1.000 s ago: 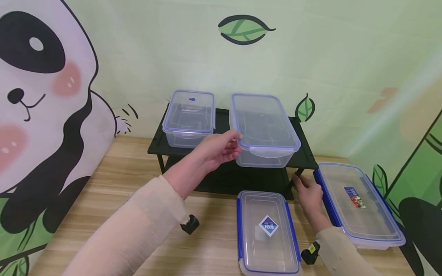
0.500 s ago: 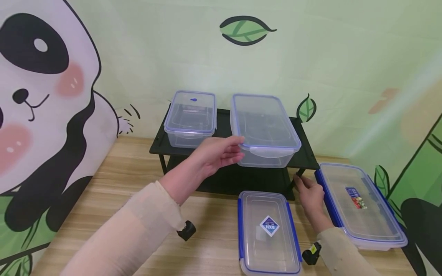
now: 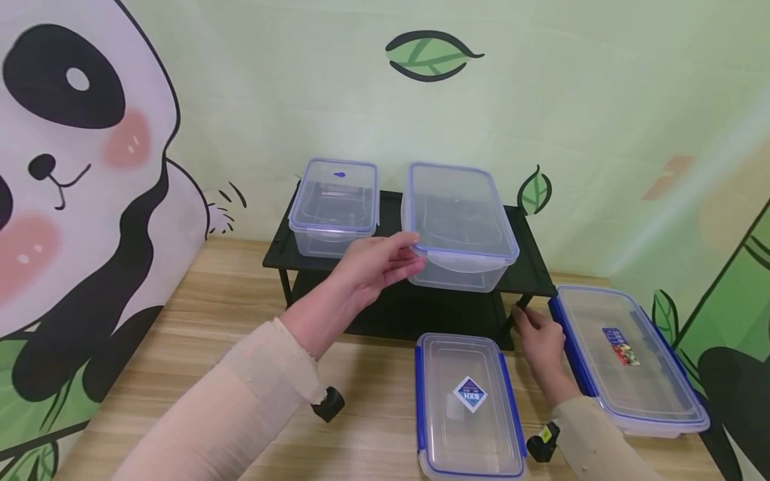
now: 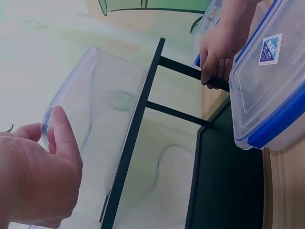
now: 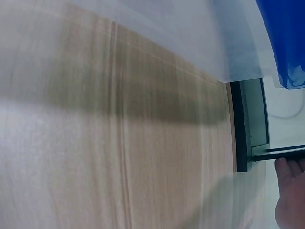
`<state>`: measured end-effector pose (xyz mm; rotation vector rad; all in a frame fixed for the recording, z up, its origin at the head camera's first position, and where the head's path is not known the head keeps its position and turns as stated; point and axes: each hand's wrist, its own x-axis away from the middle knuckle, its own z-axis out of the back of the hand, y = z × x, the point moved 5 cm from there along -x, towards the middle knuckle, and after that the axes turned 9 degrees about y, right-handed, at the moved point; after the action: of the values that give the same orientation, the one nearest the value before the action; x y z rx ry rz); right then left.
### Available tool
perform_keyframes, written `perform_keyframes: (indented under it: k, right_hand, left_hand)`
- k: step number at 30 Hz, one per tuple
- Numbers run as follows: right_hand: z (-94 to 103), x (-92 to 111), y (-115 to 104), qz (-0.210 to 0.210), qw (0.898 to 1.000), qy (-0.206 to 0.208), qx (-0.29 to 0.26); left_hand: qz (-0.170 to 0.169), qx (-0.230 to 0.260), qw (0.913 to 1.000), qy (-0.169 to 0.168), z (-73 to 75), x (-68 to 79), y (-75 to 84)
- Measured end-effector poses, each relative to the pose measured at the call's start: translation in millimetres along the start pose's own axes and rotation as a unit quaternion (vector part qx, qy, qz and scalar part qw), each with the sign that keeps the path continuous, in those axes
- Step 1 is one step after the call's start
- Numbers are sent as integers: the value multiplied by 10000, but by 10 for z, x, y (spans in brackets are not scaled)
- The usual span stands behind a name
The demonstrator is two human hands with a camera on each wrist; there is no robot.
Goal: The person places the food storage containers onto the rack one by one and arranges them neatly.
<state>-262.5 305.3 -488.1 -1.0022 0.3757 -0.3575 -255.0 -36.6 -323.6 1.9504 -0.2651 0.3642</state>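
Observation:
A clear lidded food storage container (image 3: 460,214) sits on the right of the black two-tier rack's (image 3: 394,234) upper shelf. My left hand (image 3: 375,264) pinches its lid edge at the front left corner between thumb and fingers; the left wrist view shows this thumb (image 4: 64,131) at the lid's rim. Low at the rack's right side, my right hand (image 3: 539,341) grips the front leg (image 4: 188,70), fingers curled round it. A smaller clear container (image 3: 335,200) stands on the shelf's left.
A flatter container with blue side clips (image 3: 469,414) lies on the wooden table (image 3: 198,334) before the rack. Another blue-clipped container (image 3: 625,361) is at the right, beside my right hand. Behind hangs a green backdrop (image 3: 289,80) printed with a panda and leaves.
The front end of the right-hand container has swung slightly left under my left hand. My right hand stays on the rack leg.

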Motion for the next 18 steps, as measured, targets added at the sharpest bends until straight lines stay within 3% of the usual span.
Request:
perform_keyframes:
  k: [12,18]
  right_hand:
    - [-7,0,13,-43,9999,-101,-59]
    - [-4,-6,6,-9,9999,-95,-84]
  left_hand:
    - [23,-27,10000,-35,32,-14,-29]
    - [-88,-678,9977,-19,162,54,-52]
